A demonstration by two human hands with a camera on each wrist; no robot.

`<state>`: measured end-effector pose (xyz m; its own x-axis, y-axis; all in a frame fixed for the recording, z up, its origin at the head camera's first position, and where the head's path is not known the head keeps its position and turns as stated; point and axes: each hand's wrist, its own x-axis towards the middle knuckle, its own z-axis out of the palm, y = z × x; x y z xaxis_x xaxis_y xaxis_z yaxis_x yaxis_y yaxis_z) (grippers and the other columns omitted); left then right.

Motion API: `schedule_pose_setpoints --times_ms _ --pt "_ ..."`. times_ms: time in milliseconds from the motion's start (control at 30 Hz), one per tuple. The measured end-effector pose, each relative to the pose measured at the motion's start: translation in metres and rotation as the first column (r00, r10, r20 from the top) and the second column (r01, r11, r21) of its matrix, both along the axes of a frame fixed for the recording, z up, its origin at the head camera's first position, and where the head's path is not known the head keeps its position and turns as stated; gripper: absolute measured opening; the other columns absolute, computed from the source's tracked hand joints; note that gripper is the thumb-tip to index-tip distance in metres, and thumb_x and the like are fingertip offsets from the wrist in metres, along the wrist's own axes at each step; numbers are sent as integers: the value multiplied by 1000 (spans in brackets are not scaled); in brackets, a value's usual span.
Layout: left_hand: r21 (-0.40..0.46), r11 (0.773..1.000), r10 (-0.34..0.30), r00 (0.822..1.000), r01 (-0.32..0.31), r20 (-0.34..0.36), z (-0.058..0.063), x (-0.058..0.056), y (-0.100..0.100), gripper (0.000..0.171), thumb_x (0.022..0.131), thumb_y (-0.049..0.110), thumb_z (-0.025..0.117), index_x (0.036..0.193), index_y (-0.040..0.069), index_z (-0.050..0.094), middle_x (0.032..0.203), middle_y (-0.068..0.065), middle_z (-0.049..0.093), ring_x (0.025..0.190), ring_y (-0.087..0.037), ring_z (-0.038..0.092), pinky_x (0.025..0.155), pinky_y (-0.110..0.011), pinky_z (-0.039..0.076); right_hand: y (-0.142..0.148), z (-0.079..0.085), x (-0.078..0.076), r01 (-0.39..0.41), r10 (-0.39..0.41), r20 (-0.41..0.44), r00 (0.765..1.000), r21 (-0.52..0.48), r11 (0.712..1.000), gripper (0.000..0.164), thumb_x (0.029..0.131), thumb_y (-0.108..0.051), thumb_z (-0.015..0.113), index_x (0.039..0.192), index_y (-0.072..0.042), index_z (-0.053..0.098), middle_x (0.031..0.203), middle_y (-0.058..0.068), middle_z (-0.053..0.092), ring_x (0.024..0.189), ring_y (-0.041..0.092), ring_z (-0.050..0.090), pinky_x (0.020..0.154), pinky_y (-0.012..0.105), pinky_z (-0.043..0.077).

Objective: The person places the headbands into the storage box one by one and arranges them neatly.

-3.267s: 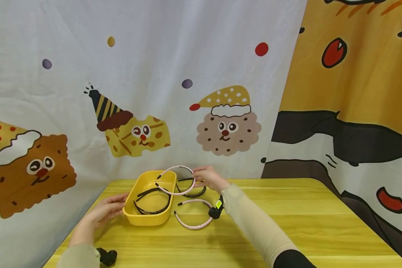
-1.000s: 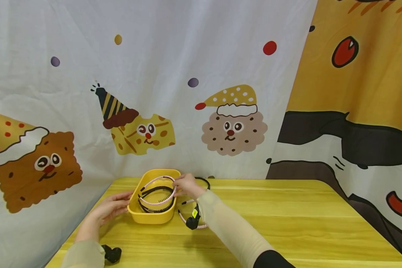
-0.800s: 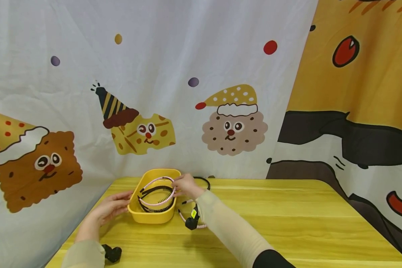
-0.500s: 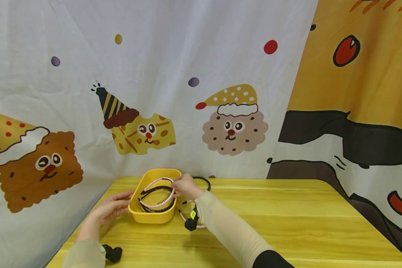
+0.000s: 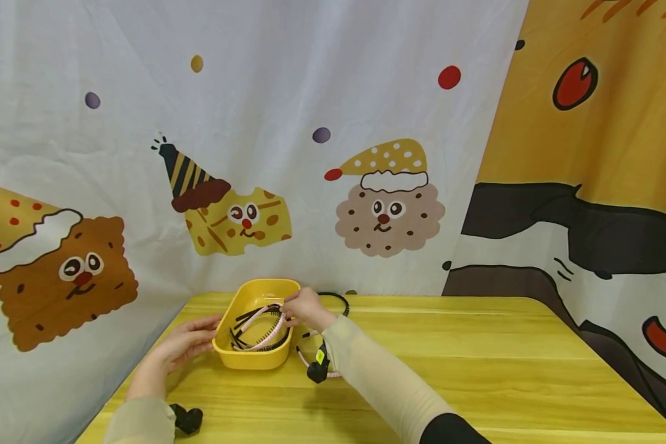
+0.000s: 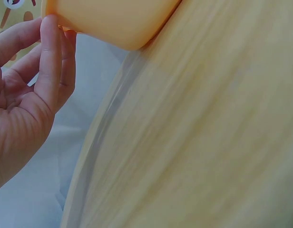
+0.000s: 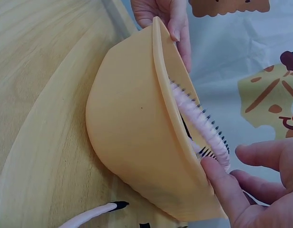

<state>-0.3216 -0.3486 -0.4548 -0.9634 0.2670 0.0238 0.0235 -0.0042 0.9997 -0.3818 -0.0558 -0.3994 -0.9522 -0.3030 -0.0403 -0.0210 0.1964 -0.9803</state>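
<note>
A yellow plastic basin stands on the table's left part with several black headbands inside. A pink wrapped headband with small dark teeth lies tilted over them, its curve near the right rim. My right hand is at that rim. In the right wrist view, the right hand's thumb lies by the rim and the pink headband, while the index finger is spread away from the band. My left hand holds the basin's left rim between thumb and fingers, as the left wrist view shows.
Right of the basin, another pink headband lies partly hidden under my right wrist and its black camera. Behind my right hand a black headband rests on the wood-grain table. A printed curtain hangs behind.
My right hand brought the pink headband leftward from over the table into the basin. The band has since sunk and tipped onto the black ones, and the right fingers have loosened. The left hand stayed at the rim.
</note>
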Motion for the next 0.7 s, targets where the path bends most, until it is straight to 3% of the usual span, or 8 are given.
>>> schedule_pose_setpoints --times_ms 200,367,700 --pt "20 999 -25 1000 26 -9 -2 0 0 53 96 3 57 144 -8 38 117 4 61 97 -13 65 81 -26 55 3 4 0 20 -17 -40 999 84 996 31 89 1 65 117 13 61 94 14 63 86 30 66 70 36 59" --pt "3 1000 -4 1000 4 1 -1 0 0 59 96 4 58 146 -12 30 118 1 60 96 -13 65 80 -26 55 13 9 -2 41 -29 -89 996 143 989 29 89 -4 68 115 9 65 97 13 65 88 29 66 68 35 59" --pt "-4 1000 4 1000 -4 18 4 2 1 64 96 4 57 146 -15 22 117 1 60 96 -13 64 80 -26 55 56 15 -10 -10 17 -73 997 105 994 32 91 -7 64 118 10 63 110 21 63 97 38 64 75 43 58"
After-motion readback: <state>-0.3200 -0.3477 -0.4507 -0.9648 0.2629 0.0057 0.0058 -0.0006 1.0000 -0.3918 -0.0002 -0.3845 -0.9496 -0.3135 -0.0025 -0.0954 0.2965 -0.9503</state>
